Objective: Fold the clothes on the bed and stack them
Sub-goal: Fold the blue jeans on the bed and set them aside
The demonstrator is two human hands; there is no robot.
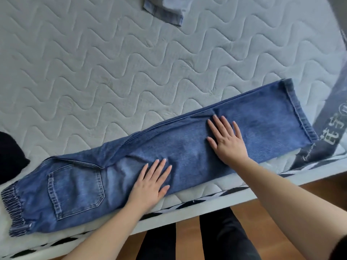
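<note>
- Left hand (150, 182) lies flat, fingers straight and spread, palm pressing the jeans (169, 152) near the thigh, just right of the back pocket (76, 188).
- Right hand (226, 138) also flat, fingers fanned wide, pressing the leg section further toward the hem (298, 109). Neither hand grips anything.
- Jeans are folded lengthwise, one leg over the other, lying slantwise along the near edge of the mattress (112, 72); elastic waistband (13, 209) at far left, hem at right.
- Lower long edge of the jeans runs close to the mattress border; hem end nearly reaches the right corner, beside a grey printed band (326, 128).
- Wide stretch of bare quilted mattress behind the jeans.
- Lighter denim piece (165, 10) at the top edge, well apart from the jeans.
- Black garment (10, 156) at the left edge, near the waistband; touching or not, cannot tell.
- Person's dark trouser legs (221, 235) and wood floor (187, 241) below the bed edge.
</note>
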